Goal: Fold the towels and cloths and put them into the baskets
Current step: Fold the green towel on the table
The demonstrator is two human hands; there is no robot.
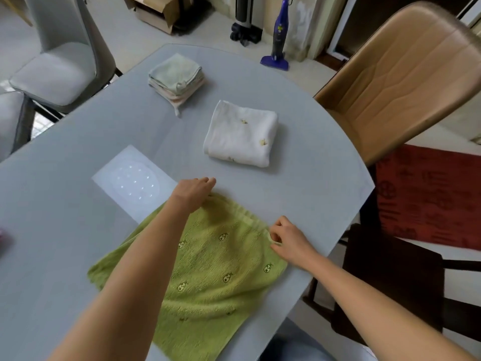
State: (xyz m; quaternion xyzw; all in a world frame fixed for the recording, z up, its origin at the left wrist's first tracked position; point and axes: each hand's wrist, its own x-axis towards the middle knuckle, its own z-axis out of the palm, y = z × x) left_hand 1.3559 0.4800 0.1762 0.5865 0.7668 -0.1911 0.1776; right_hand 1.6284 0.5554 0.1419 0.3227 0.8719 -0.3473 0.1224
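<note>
A green towel (208, 277) with small printed figures lies spread on the grey table (78, 204) in front of me. My left hand (195, 191) grips its far left corner, fingers curled over the edge. My right hand (289, 238) pinches the far right corner between thumb and fingers. Beyond the green towel sits a folded white towel (240, 135). Further back left is a stack of folded pale cloths (175, 79). No basket is in view.
A tan chair (400, 82) stands at the table's right side, with a red cushion (429, 196) and a dark stool (390, 282) below it. A grey chair (65, 61) stands at the back left. The table's curved edge runs close to my right hand.
</note>
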